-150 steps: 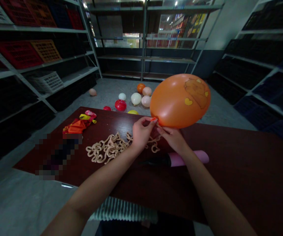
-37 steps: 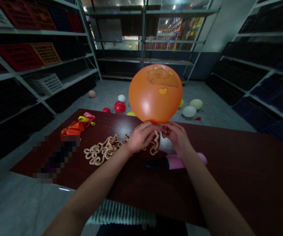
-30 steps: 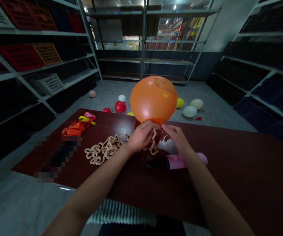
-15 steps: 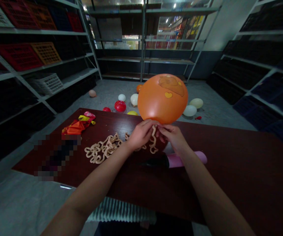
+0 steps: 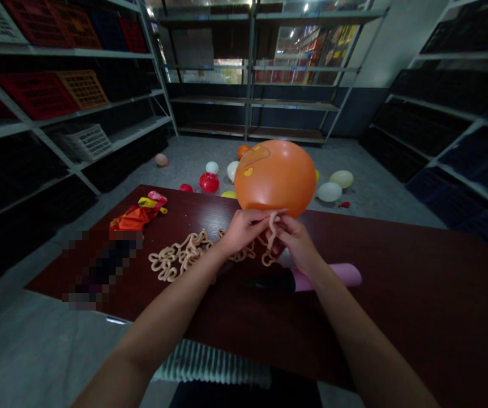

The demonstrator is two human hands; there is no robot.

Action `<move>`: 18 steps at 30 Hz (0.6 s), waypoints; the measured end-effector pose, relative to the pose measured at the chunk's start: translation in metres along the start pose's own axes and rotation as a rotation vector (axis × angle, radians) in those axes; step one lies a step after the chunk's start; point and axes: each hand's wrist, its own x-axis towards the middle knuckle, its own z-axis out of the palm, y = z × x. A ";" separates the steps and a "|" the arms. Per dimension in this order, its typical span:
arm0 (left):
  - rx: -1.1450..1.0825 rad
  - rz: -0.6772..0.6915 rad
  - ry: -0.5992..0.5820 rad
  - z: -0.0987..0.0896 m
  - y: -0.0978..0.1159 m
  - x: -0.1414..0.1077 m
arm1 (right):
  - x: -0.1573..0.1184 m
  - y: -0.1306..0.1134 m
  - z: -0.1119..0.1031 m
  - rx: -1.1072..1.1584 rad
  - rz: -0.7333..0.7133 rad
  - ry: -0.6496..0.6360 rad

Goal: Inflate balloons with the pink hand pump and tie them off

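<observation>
A large inflated orange balloon with a printed figure and a small yellow heart stands just beyond both hands. My left hand has its fingers closed at the balloon's base. My right hand pinches there too, touching the left. A beige cord hangs from between the fingers; which hand grips it, and the balloon's neck, cannot be made out. More of this looped cord lies in a pile left of my left hand. Below my right forearm rests a pink and black pump.
Deflated balloons lie at the dark table's left end, near a blurred-out patch. Beyond the table, several inflated balloons, one red, are on the floor. Shelves with crates stand around.
The orange balloon has turned, its printed figure moving to the left, and sits slightly lower. Both hands have shifted a little to the right, with the cord still between them.
</observation>
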 end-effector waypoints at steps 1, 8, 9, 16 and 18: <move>-0.014 -0.018 0.023 0.001 0.000 0.000 | 0.000 0.000 0.001 -0.022 -0.005 -0.002; 0.028 -0.058 0.349 0.015 0.013 -0.002 | 0.000 -0.006 0.008 -0.036 -0.102 0.057; 0.003 -0.068 0.411 0.017 0.015 -0.002 | 0.000 -0.006 0.008 -0.042 -0.103 0.061; -0.250 -0.221 0.473 0.021 0.019 0.000 | -0.002 -0.004 0.010 -0.093 -0.112 0.066; -0.380 -0.278 0.461 0.021 0.019 0.000 | -0.002 -0.003 0.010 -0.087 -0.105 0.066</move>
